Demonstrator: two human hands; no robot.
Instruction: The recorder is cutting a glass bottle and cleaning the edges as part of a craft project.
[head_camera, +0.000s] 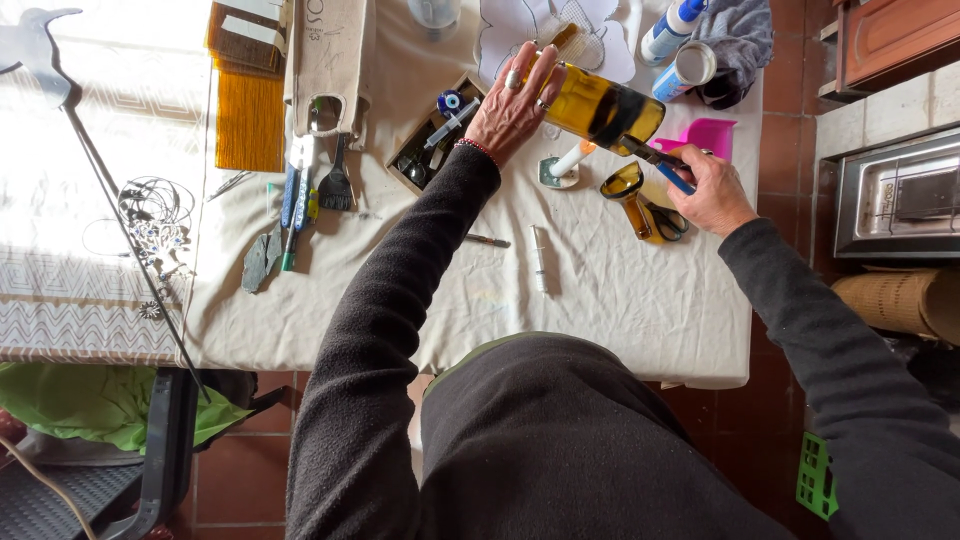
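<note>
Table: the cloth-covered table (620, 300) carries the work; its near edge runs just ahead of the person's torso, its right edge drops to red floor tiles.
Bottle: the amber-yellow glass bottle (598, 105) lies on its side in the air above the table's far middle, its open cut end turned toward the right hand.
Left hand: the left hand (515, 105), rings on its fingers, wraps over the bottle's upper body, closed on it.
Right hand: the right hand (712, 188) is closed on blue-handled pliers (660, 162), whose tip meets the bottle's rim.
Technique: small bites at the rim, with the bottle held steady, would probably limit cracking.
Cut-off neck: the amber glass bottle neck (628, 192) lies just beside yellow-handled scissors (668, 220), under the working spot.
Candle: a short white candle in a holder (568, 163) stands close below the bottle.
Open room: bare cloth lies toward the near edge; the far side is crowded.
</note>
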